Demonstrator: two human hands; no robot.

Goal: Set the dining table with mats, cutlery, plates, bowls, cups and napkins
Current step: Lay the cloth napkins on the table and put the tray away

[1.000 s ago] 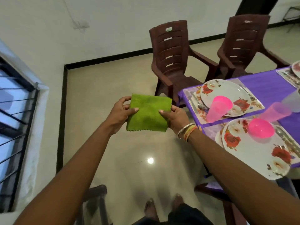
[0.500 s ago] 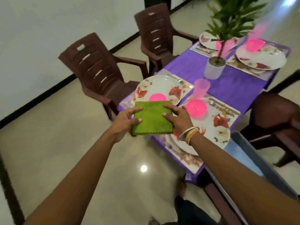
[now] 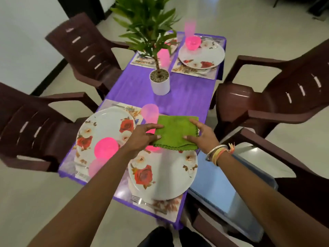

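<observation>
Over the nearer right-hand place setting, the folded green napkin (image 3: 175,133) hangs flat between both hands, its near edge above the far rim of the floral plate (image 3: 163,177) and a pink bowl (image 3: 151,148) mostly hidden beneath it. A second ago the same napkin was held out over bare floor, with the table off to one side; since then the person has turned and carried it in over the purple-clothed table (image 3: 185,98). The grip is unchanged: the left hand (image 3: 142,138) pinches the left edge between thumb and curled fingers, and the right hand (image 3: 201,135) pinches the right edge the same way. Whether the cloth already touches the plate or bowl cannot be told from this angle.

All four places seem to have mat, plate, bowl, cup and cutlery – the neighbouring plate (image 3: 105,125) and the far plate (image 3: 201,54) included – and no other napkin shows anywhere. So napkins look like the last item, and this is likely the first of four. It still needs a spot – the plate is crowded by the bowl, so the bare cloth beside it seems the easier place to set it down
</observation>
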